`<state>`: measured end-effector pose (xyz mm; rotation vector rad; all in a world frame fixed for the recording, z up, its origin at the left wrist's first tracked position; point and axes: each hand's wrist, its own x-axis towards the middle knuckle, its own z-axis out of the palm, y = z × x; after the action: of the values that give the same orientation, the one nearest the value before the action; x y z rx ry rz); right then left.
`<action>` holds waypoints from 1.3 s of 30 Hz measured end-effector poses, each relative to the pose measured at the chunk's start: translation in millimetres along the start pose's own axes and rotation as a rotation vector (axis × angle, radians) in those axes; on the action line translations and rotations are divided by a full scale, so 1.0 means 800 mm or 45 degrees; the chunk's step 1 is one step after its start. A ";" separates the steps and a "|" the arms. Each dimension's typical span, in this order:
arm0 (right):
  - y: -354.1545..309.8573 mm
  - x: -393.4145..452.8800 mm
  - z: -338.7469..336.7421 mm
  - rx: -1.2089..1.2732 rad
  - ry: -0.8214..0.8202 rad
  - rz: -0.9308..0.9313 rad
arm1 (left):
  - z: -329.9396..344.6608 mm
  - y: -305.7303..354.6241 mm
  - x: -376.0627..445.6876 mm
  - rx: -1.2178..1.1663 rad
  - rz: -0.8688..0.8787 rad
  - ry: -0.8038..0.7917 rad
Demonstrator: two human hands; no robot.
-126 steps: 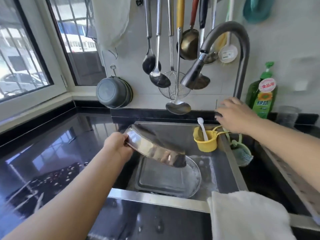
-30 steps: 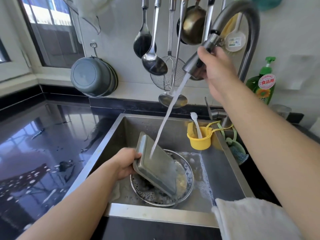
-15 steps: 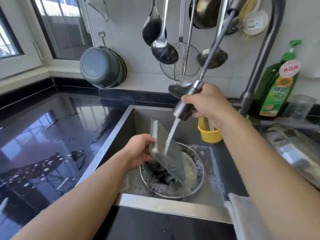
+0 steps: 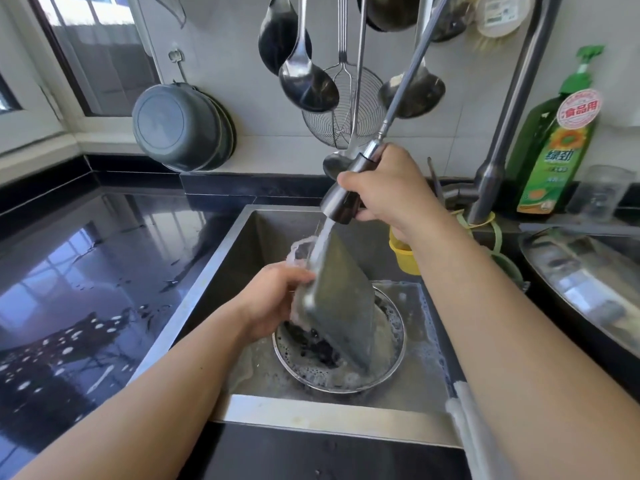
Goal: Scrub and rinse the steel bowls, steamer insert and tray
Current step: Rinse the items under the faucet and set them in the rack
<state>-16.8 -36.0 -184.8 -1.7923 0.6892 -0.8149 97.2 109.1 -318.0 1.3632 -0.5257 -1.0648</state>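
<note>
A person stands at a steel sink [image 4: 221, 271], the left hand [image 4: 273, 299] gripping the upper left edge of a rectangular steel tray [image 4: 341, 303] with fingers curled round its rim. The tray is tilted steeply, its lower corner resting inside a round perforated steamer insert [image 4: 394, 355] that lies on the sink floor amid suds. The right hand [image 4: 388, 188] is closed round a pull-out spray head [image 4: 346, 199], its hose [image 4: 405, 81] running up and out of frame, and a stream of water [image 4: 322, 239] strikes the top edge of the tray and splashes over the left hand's fingers. Just behind the right forearm, a yellow cup [image 4: 403, 258] hangs on the sink's right wall. On the right, a steel bowl [image 4: 581, 282] sits on its side near a green dish soap bottle [image 4: 554, 147] beside the faucet post [image 4: 509, 116]. Ladles [image 4: 304, 77] and a wire skimmer [image 4: 341, 123] hang on the wall above, with grey basins [image 4: 180, 126] to the left over the wet black table [image 4: 86, 271].
</note>
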 end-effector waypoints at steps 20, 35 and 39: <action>0.027 0.017 -0.054 -0.554 0.122 -0.053 | -0.005 0.000 0.004 0.142 0.122 0.357; -0.002 -0.003 -0.065 -0.141 -0.360 0.098 | -0.008 0.009 -0.002 -0.124 0.047 0.606; -0.003 -0.002 -0.038 0.035 -0.331 0.053 | -0.003 0.008 0.000 -0.098 0.041 0.603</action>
<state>-41.9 -50.6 -174.6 -1.8119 0.5396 -0.5478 101.2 109.7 -312.4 1.4721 -0.1541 -0.6934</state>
